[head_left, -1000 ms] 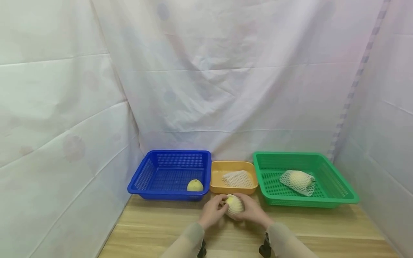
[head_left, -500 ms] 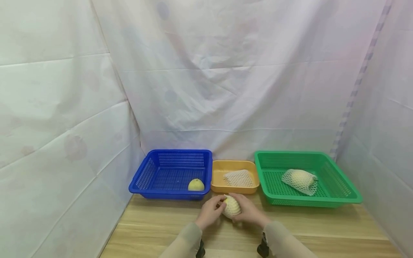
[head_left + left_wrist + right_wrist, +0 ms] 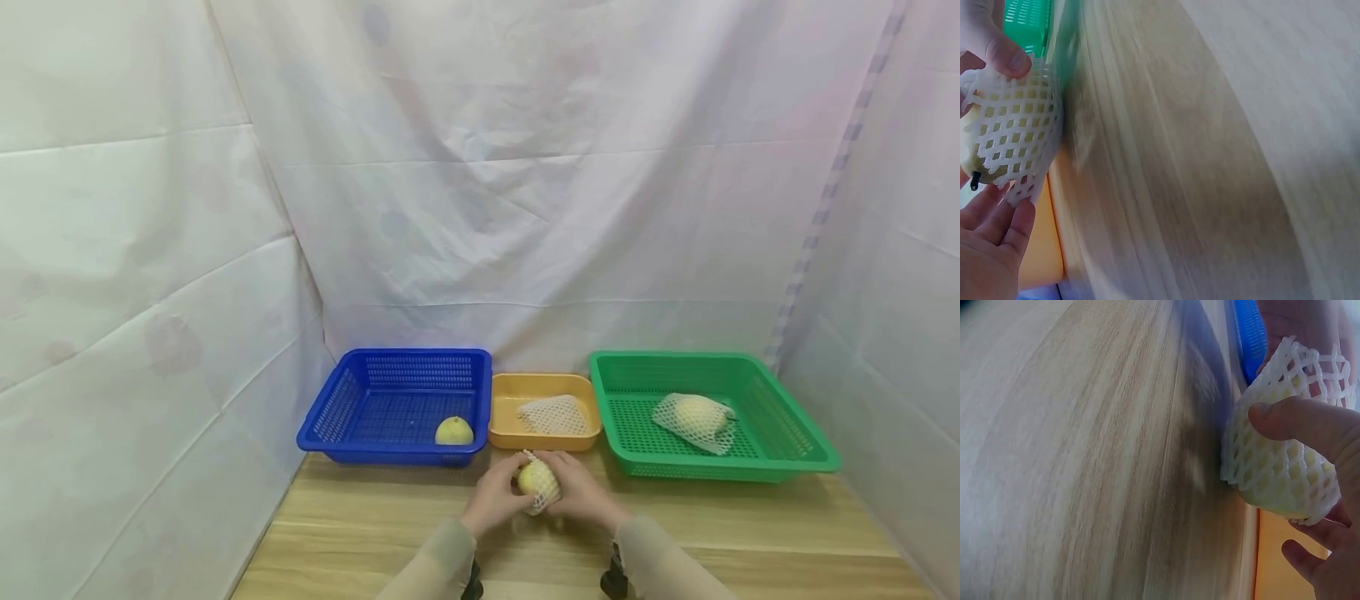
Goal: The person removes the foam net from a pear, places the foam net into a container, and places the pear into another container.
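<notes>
A pale yellow pear [image 3: 529, 478], partly covered by a white foam net [image 3: 1019, 128], is between my two hands just above the table's middle. My right hand [image 3: 583, 493] grips it through the net, its thumb [image 3: 1279, 420] pressed over the mesh. At the net's loose edge, my left hand [image 3: 495, 493] pinches the mesh near the pear's dark stem [image 3: 975, 181]. The yellow skin shows bare on the side facing my left hand in the head view. Part of the pear's far side is hidden by the fingers.
A blue basket [image 3: 390, 456] at the back left holds one bare pear [image 3: 454, 431]. In the small orange tray [image 3: 506, 439] at the centre lies a flat foam net [image 3: 555, 415]. The green basket [image 3: 720, 468] at the right contains a netted pear [image 3: 697, 419].
The pear has turned between my hands, and more of its bare yellow skin shows now. My left fingers have shifted along the net. Baskets and tray stay put.
</notes>
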Motion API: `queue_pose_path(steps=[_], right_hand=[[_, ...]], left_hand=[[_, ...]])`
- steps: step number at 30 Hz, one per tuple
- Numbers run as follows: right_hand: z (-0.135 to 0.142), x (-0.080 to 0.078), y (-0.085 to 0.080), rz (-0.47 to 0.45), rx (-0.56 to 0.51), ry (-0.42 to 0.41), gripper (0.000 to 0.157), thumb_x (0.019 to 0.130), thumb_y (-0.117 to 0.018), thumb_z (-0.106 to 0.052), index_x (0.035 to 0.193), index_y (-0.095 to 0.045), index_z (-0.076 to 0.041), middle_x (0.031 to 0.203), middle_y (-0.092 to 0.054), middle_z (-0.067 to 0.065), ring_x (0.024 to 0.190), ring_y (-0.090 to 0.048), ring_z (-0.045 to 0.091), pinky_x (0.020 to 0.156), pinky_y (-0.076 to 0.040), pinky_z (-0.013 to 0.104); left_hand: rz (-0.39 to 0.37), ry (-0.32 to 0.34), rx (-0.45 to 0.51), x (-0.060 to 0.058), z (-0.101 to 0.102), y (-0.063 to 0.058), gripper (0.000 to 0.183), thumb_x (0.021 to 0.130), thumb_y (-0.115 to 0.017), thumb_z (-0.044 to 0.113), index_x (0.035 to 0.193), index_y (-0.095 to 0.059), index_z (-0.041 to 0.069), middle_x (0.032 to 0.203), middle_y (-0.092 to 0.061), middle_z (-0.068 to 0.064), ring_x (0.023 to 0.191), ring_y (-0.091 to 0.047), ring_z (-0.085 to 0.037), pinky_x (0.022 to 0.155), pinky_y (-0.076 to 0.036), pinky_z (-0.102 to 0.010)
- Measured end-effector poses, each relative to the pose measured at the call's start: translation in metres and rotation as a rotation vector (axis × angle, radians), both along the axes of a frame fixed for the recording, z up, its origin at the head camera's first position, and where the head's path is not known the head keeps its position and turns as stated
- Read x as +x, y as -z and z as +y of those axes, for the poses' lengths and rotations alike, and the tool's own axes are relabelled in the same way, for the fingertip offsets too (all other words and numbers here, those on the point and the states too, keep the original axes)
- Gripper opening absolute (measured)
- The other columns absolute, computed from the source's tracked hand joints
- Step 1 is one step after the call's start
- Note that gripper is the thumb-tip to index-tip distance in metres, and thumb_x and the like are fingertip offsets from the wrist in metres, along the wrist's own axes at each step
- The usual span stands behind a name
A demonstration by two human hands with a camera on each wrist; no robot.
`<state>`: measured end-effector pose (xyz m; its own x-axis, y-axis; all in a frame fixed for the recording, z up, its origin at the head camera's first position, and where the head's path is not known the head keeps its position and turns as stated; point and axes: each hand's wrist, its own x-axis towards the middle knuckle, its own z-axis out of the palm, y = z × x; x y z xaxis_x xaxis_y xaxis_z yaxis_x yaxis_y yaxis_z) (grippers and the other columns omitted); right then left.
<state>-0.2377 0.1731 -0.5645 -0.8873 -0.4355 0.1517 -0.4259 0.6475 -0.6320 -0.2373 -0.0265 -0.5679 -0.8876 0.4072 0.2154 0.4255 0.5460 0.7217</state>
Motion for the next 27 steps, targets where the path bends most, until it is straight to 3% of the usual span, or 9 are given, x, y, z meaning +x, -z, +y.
queue_pose_path(steps=[7, 13, 23, 27], right_hand=[[0.008, 0.005, -0.004, 0.033, 0.051, 0.015, 0.091, 0.059, -0.088, -0.013, 0.141, -0.048, -0.015, 0.123, -0.053, 0.007, 0.111, -0.05, 0.028, 0.092, -0.043, 0.055], [0.014, 0.009, -0.005, 0.069, 0.079, 0.015, 0.092, 0.058, -0.09, -0.022, 0.14, -0.049, -0.016, 0.126, -0.053, 0.009, 0.112, -0.05, 0.029, 0.092, -0.044, 0.055], [0.013, 0.008, -0.002, 0.043, 0.095, 0.026, 0.093, 0.058, -0.088, -0.018, 0.141, -0.046, -0.007, 0.129, -0.052, 0.012, 0.114, -0.05, 0.031, 0.095, -0.042, 0.056], [0.014, 0.009, -0.002, 0.035, 0.11, 0.029, 0.097, 0.058, -0.089, -0.022, 0.142, -0.044, -0.007, 0.13, -0.052, 0.012, 0.115, -0.051, 0.032, 0.096, -0.041, 0.056]], left_hand=[[0.033, 0.028, -0.001, 0.0, 0.01, 0.006, 0.053, 0.076, -0.082, 0.019, 0.123, -0.058, 0.014, 0.115, -0.061, 0.003, 0.103, -0.056, -0.011, 0.088, -0.048, -0.031], [0.075, 0.037, -0.025, 0.004, 0.016, 0.007, 0.061, 0.076, -0.082, 0.019, 0.13, -0.056, 0.011, 0.125, -0.06, -0.003, 0.115, -0.055, -0.018, 0.098, -0.044, -0.037], [0.258, 0.042, -0.276, 0.006, 0.019, 0.002, 0.07, 0.075, -0.081, 0.031, 0.136, -0.052, 0.014, 0.133, -0.056, -0.002, 0.121, -0.053, -0.022, 0.099, -0.042, -0.046], [0.282, 0.045, -0.36, 0.007, 0.023, -0.001, 0.071, 0.076, -0.08, 0.035, 0.137, -0.051, 0.013, 0.134, -0.055, -0.004, 0.121, -0.053, -0.023, 0.1, -0.041, -0.048]])
